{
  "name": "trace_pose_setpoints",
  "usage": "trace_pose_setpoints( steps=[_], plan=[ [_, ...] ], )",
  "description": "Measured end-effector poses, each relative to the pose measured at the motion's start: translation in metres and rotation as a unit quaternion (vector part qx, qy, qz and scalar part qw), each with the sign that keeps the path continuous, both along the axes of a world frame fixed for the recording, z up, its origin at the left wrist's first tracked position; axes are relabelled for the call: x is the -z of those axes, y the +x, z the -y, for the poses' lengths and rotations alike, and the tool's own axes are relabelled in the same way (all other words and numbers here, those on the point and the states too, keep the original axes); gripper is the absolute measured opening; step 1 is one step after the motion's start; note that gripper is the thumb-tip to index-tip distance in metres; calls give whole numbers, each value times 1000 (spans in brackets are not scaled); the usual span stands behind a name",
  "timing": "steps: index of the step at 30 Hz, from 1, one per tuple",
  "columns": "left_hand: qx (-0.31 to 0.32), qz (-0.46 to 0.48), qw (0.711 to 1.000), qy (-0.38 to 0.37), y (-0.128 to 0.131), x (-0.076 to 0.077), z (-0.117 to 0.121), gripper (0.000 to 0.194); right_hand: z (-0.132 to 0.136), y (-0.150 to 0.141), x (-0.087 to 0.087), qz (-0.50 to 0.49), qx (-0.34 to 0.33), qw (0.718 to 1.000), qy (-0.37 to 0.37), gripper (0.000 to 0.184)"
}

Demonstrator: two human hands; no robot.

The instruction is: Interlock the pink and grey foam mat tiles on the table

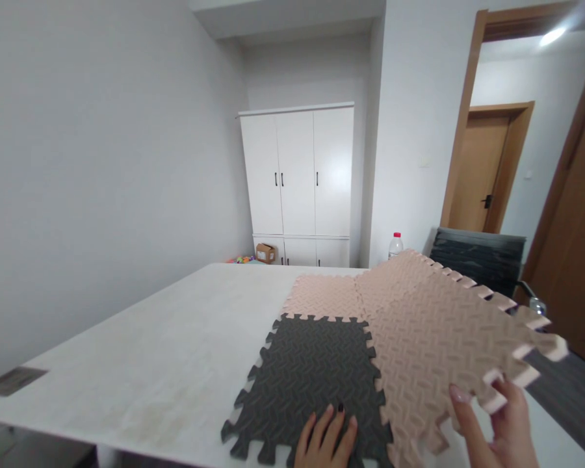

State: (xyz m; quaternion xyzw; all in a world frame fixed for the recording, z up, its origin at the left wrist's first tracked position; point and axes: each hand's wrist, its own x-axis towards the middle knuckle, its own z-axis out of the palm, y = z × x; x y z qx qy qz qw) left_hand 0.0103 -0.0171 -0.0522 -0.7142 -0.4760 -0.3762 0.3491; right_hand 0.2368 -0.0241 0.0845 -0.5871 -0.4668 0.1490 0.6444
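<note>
My left hand (pixel 324 443) lies palm down on a dark grey foam puzzle mat tile (pixel 316 364), its fingers stretched out on the near part of the tile. My right hand (pixel 500 426) pinches the toothed near-right corner of a pink foam mat tile (pixel 443 331), thumb on top. The pink tile's right side is raised and tilted above the table. Along its left side the pink tile meets the grey one. Another pink tile (pixel 324 296) lies flat behind the grey tile, edge against edge.
The mats rest on a white table (pixel 151 351). Beyond its right edge stand a black chair (pixel 478 257) and a clear bottle with a red cap (pixel 396 244). A cardboard box (pixel 266 253) and a white cabinet (pixel 297 172) are at the back.
</note>
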Motion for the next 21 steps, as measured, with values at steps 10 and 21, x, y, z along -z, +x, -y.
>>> trace_pose_setpoints(
  steps=[10,21],
  plan=[
    [49,62,982,-169,10,-37,38,67,5,-11,27,117,-55,988,-83,69],
    [43,88,957,-273,17,-56,52,66,0,-34,32,331,-156,927,75,66]
  ],
)
